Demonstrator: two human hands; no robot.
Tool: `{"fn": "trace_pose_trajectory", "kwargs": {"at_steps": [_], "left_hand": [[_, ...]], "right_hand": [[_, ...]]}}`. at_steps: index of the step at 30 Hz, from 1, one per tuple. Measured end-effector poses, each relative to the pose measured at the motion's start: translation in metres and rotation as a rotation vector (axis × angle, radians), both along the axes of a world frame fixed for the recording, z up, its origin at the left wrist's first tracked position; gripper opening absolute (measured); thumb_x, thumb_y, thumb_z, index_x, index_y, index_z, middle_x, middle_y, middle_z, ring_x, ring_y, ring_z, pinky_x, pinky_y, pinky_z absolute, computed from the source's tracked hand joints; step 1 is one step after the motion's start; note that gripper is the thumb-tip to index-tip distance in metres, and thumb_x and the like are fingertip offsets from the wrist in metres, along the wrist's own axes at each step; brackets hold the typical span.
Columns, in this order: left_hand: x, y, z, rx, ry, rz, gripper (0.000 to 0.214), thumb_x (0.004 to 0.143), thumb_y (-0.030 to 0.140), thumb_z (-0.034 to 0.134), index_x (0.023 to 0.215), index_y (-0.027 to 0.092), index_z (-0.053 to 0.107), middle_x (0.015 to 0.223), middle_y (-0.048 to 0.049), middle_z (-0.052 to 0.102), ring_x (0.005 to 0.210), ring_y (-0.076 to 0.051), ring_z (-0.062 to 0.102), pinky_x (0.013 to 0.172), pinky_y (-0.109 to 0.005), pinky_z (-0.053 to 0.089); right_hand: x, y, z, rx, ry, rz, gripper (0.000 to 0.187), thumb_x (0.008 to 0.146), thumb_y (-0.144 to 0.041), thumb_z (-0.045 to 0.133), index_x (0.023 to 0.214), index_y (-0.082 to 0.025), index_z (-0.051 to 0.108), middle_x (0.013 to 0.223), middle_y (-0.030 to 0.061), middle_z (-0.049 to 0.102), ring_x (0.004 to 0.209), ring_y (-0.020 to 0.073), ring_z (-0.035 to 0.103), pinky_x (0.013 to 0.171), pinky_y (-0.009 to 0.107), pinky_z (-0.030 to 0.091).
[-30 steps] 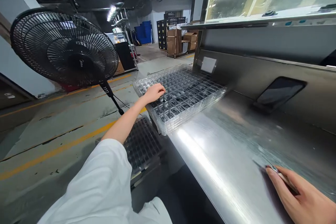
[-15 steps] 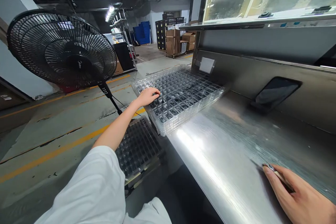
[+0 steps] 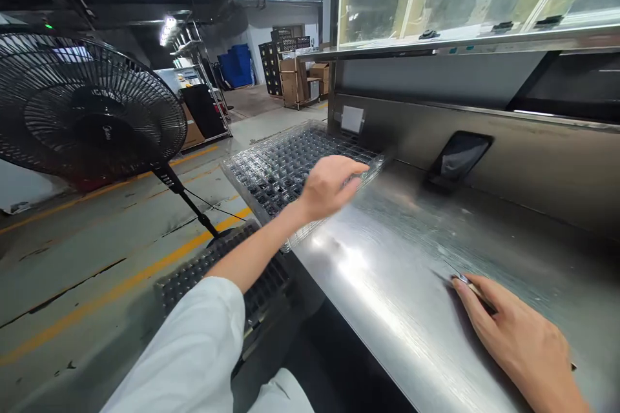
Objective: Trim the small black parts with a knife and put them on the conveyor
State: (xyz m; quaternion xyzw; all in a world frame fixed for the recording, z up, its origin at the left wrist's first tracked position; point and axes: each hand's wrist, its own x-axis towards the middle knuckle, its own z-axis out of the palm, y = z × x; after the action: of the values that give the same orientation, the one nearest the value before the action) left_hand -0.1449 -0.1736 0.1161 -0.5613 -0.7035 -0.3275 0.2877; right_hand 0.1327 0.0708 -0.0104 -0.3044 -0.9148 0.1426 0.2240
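Note:
A stack of clear plastic trays [image 3: 271, 168] with many small pockets lies at the left end of the steel table [image 3: 387, 271]. My left hand [image 3: 329, 186] hovers over the stack's near right part, fingers together and slightly curled, holding nothing I can see. My right hand [image 3: 513, 335] rests on the table at the lower right, fingers closed over a thin metal tool [image 3: 465, 282] whose tip sticks out past the fingertips.
A black standing fan [image 3: 87, 116] stands on the floor at the left. A dark tray [image 3: 217, 271] sits low beside the table's end. A phone [image 3: 458, 158] leans on the table's back wall. Boxes and crates stand far behind.
My left hand lifted off the left part of the tray stack and moved right, toward the stack's near right edge. The view shifted right. My right hand kept still on the tool.

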Motion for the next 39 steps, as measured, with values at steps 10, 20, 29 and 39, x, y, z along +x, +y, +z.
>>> {"fn": "trace_pose_trajectory", "kwargs": {"at_steps": [10,20,29,39], "left_hand": [[0.087,0.172,-0.056,0.028,-0.449,-0.222,0.036,0.097,0.019,0.069,0.132,0.017,0.061,0.119,-0.0092,0.072,0.114,-0.02,0.066,0.105,-0.032,0.049],[0.074,0.177,-0.102,-0.057,-0.524,-0.218,0.028,0.102,0.025,0.056,0.129,0.02,0.061,0.116,-0.0061,0.069,0.115,-0.021,0.063,0.106,-0.037,0.044],[0.092,0.173,-0.11,-0.19,-0.294,-0.545,0.029,0.103,0.041,0.053,0.118,0.022,0.068,0.12,-0.0075,0.068,0.114,-0.025,0.062,0.102,-0.041,0.044],[0.098,0.179,-0.115,-0.235,-0.326,-0.56,0.033,0.101,0.048,0.051,0.115,0.026,0.07,0.119,-0.0068,0.07,0.112,-0.027,0.064,0.098,-0.044,0.048]], "right_hand": [[0.003,0.003,0.01,0.473,0.214,0.088,0.058,0.111,-0.058,0.03,0.118,-0.018,0.071,0.101,0.0117,0.066,0.09,0.034,0.059,0.07,0.041,0.036],[-0.001,-0.005,0.017,0.271,0.444,0.236,0.02,0.108,-0.028,0.054,0.101,-0.021,0.071,0.098,0.0045,0.065,0.092,0.0234,0.059,0.08,0.038,0.038],[0.0,-0.018,0.021,0.131,0.487,0.078,0.009,0.098,-0.014,0.067,0.095,-0.021,0.071,0.092,-0.0002,0.067,0.092,0.0189,0.06,0.084,0.036,0.04],[0.004,-0.017,0.026,0.043,0.427,-0.027,0.018,0.093,-0.005,0.077,0.094,-0.021,0.072,0.093,-0.0041,0.066,0.093,0.0154,0.059,0.086,0.032,0.037]]}}
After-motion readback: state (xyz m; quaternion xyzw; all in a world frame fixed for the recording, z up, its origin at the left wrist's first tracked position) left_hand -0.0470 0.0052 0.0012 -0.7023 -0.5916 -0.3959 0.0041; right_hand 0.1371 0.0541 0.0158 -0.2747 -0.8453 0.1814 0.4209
